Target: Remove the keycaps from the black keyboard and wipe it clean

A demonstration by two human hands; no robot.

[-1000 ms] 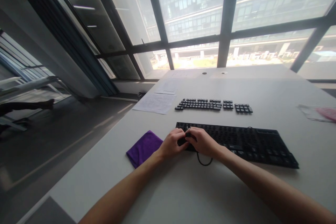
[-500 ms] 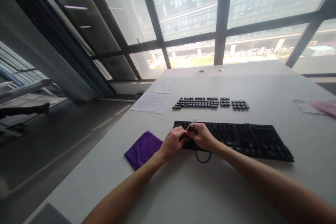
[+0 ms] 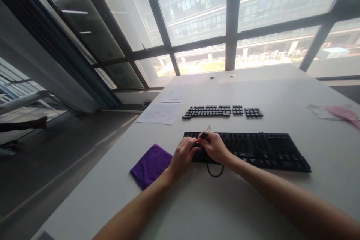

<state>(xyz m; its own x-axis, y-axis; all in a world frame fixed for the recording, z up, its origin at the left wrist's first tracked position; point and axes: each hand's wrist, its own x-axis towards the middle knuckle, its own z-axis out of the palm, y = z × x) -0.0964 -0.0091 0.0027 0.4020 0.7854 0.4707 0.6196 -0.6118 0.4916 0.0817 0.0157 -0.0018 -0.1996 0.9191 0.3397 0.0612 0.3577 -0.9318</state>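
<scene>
The left hand (image 3: 181, 154) and right hand (image 3: 216, 149) lie close together over the left end of the keyboard (image 3: 264, 149), its length running rightward; the right pinches a wire-pronged tool (image 3: 204, 135), the left's grip is unclear.

Seemingly an office: white desk (image 3: 281, 92), papers (image 3: 160, 113), keyboard (image 3: 253, 147) and tall windows (image 3: 191, 7).

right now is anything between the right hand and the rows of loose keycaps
Nothing visible blocks it: the right hand is over the keyboard, and beyond the keyboard's far edge only tabletop shows before the loose keycaps.
</scene>
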